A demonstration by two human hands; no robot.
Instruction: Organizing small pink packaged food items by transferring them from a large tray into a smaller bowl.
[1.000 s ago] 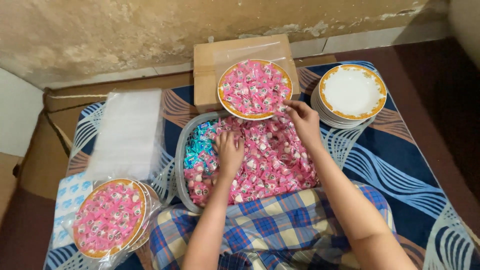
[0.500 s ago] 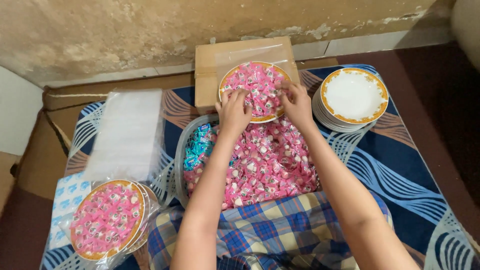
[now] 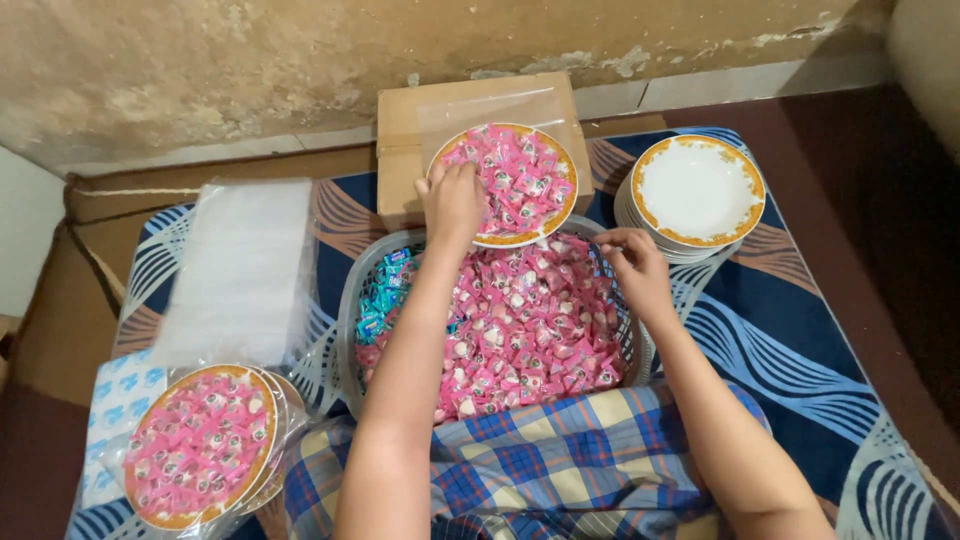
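Note:
A grey basket point(image 3: 349, 330) in front of me is heaped with pink wrapped candies point(image 3: 530, 330) and some blue ones point(image 3: 385, 295) at its left side. Behind it, a gold-rimmed plate point(image 3: 545, 225) piled with pink candies sits on a cardboard box point(image 3: 400, 150). My left hand point(image 3: 452, 200) rests on that plate's left part, fingers curled over the candies. At the basket's far right corner, my right hand point(image 3: 635, 270) touches the pink candies with fingers bent; whether it holds any I cannot tell.
A stack of empty white gold-rimmed plates point(image 3: 698, 190) stands at the right. Clear plastic bags point(image 3: 240, 270) lie at the left. Bagged plates of pink candies point(image 3: 200, 445) sit at the near left. A blue patterned mat point(image 3: 800, 350) covers the floor by the wall.
My left hand rose from the basket to the candy plate. My right hand went to the plate's edge, then came back down to the basket's far right corner.

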